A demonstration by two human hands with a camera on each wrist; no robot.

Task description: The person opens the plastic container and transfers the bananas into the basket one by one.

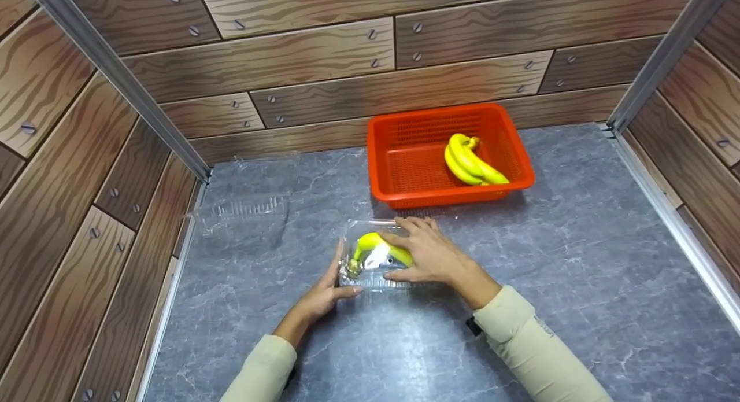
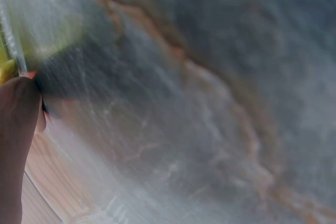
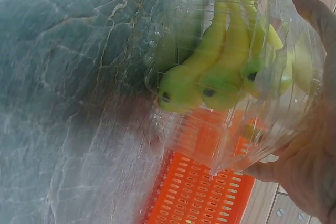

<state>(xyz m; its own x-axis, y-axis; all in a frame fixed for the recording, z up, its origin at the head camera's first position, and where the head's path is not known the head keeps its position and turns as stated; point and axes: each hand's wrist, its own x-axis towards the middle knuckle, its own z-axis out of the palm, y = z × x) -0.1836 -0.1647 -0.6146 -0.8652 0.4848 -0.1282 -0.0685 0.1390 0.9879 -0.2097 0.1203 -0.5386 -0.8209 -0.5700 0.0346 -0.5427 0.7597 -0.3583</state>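
A clear plastic clamshell box (image 1: 370, 283) sits on the table in front of me, with a bunch of yellow bananas (image 1: 370, 243) inside under clear plastic. In the right wrist view, several greenish-yellow banana tips (image 3: 181, 90) show through its ribbed wall. My left hand (image 1: 321, 295) rests against the box's left side, fingers straight along the wall and thumb at the front corner. My right hand (image 1: 430, 254) lies over the right part of the box and grips across it, fingers toward the far edge and thumb near the front. The left wrist view shows little beyond a finger (image 2: 18, 129) and blurred plastic.
Behind the box stands a red perforated basket (image 1: 399, 196) with another banana bunch (image 1: 465, 159) at its right side. More clear plastic packaging (image 1: 243, 214) lies at the back left. Wood-patterned walls (image 1: 324, 49) bound the grey marbled table (image 1: 578, 263) at the back and sides.
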